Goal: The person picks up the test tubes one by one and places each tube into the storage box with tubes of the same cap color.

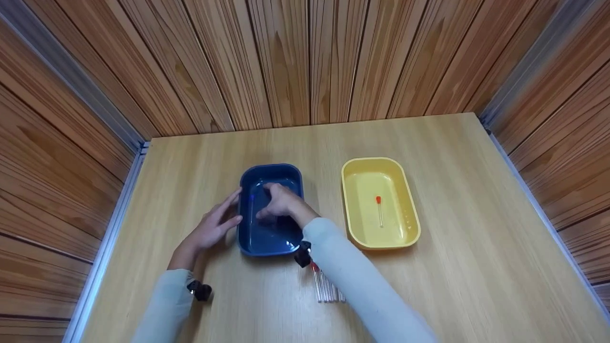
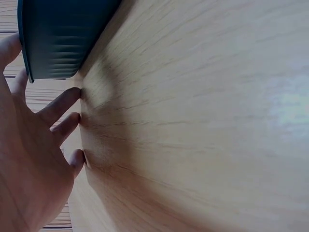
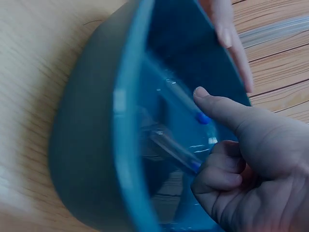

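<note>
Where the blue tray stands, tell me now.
In the head view, the blue tray stands left of the yellow tray, the left hand at its left side and the right hand inside.

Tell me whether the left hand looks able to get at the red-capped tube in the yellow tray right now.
Probably not directly: the left hand is left of the blue tray, with that tray and the right hand between it and the red-capped tube.
</note>
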A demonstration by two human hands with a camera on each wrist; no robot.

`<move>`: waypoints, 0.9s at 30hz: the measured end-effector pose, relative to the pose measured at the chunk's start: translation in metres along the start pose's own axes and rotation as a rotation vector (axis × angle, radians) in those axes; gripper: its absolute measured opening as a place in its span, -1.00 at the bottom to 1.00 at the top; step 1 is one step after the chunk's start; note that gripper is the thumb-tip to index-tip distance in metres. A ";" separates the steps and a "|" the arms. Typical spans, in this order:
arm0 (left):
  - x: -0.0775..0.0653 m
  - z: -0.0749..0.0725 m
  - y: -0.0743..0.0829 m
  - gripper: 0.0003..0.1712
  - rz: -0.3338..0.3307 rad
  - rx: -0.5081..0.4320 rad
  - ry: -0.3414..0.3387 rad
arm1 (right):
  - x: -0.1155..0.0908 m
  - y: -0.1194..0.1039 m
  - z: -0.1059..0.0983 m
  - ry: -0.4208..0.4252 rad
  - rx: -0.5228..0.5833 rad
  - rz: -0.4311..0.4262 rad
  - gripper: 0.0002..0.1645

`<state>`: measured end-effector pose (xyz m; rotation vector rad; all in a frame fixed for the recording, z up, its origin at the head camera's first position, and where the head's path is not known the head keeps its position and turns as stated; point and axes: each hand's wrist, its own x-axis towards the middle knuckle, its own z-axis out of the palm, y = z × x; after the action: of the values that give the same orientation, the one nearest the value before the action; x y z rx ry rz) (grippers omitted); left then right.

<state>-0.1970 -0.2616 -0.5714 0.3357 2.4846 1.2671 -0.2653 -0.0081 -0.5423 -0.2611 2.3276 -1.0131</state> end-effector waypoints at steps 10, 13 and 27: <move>-0.001 0.000 0.000 -0.12 -0.026 0.018 0.001 | -0.024 -0.022 -0.009 0.032 -0.036 -0.020 0.12; -0.001 0.001 0.001 -0.12 -0.029 0.022 0.002 | -0.029 -0.020 -0.009 0.020 -0.031 -0.031 0.12; -0.001 0.001 0.000 -0.10 -0.012 0.025 0.014 | -0.053 -0.006 -0.013 0.046 -0.050 -0.156 0.09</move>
<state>-0.1956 -0.2609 -0.5717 0.3184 2.5123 1.2382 -0.2305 0.0166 -0.5078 -0.4494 2.4071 -1.0452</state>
